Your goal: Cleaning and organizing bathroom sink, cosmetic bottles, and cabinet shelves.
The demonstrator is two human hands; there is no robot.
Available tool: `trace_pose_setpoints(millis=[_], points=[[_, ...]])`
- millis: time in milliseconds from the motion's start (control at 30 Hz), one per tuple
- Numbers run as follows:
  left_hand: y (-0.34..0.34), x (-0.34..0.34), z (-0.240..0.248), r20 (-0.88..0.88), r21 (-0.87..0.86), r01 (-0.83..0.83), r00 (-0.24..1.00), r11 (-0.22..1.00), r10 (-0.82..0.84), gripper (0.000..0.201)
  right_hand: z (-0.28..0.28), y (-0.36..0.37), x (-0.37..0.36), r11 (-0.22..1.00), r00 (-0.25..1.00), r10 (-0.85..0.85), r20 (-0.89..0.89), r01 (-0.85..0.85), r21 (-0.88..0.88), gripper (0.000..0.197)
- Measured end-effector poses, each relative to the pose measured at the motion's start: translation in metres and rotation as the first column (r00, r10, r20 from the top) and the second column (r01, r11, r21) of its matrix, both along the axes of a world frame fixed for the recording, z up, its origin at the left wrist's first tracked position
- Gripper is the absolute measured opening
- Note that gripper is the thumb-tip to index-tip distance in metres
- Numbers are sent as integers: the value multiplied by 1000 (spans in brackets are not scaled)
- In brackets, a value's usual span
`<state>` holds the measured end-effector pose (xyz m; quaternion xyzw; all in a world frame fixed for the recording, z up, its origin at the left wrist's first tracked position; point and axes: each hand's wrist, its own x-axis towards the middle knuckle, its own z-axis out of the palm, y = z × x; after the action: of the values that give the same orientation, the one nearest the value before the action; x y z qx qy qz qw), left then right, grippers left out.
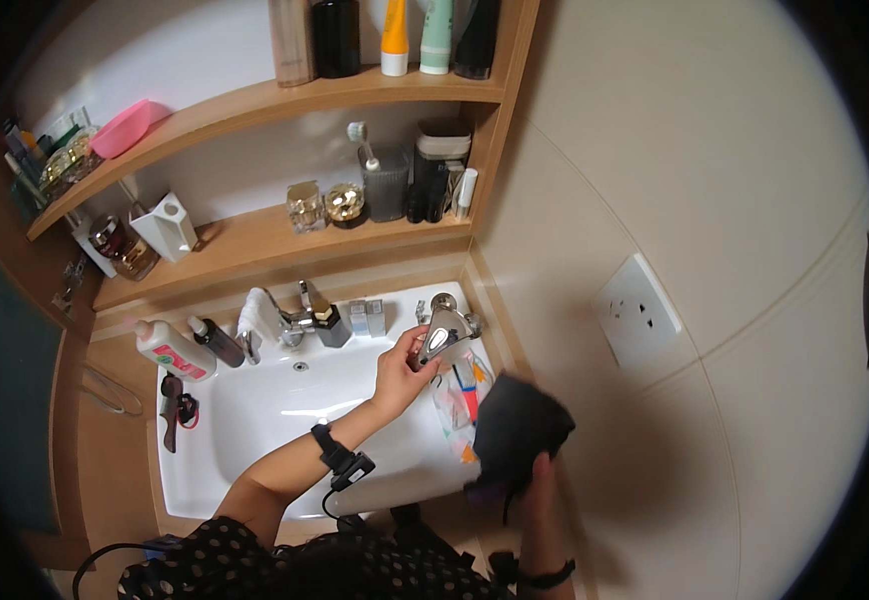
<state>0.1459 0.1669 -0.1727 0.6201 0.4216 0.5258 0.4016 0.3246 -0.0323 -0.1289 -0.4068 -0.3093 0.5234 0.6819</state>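
Dotted top: six o'clock from the white sink.
Left hand: pinching a silver-grey device, two o'clock.
Right hand: grasping a blurred black pouch, three o'clock.

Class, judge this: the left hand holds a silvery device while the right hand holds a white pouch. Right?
Not quite: the pouch is black, not white, as the head view shows. The left hand does hold a silvery device; the right hand holds the pouch.

Our left hand holds a glossy silver-grey device. Our right hand holds a blurred, boxy black pouch.
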Motion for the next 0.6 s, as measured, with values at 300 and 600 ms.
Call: trace_pose_setpoints(millis=[300, 600], points=[[-106, -78, 87, -88, 85, -46, 995, 995, 54, 50, 80, 61, -125, 911, 328, -410, 851, 104, 399, 63], [-158, -136, 127, 10, 10, -159, 987, 987, 159, 42, 116, 64, -167, 813, 183, -556, 811, -85, 577, 51]])
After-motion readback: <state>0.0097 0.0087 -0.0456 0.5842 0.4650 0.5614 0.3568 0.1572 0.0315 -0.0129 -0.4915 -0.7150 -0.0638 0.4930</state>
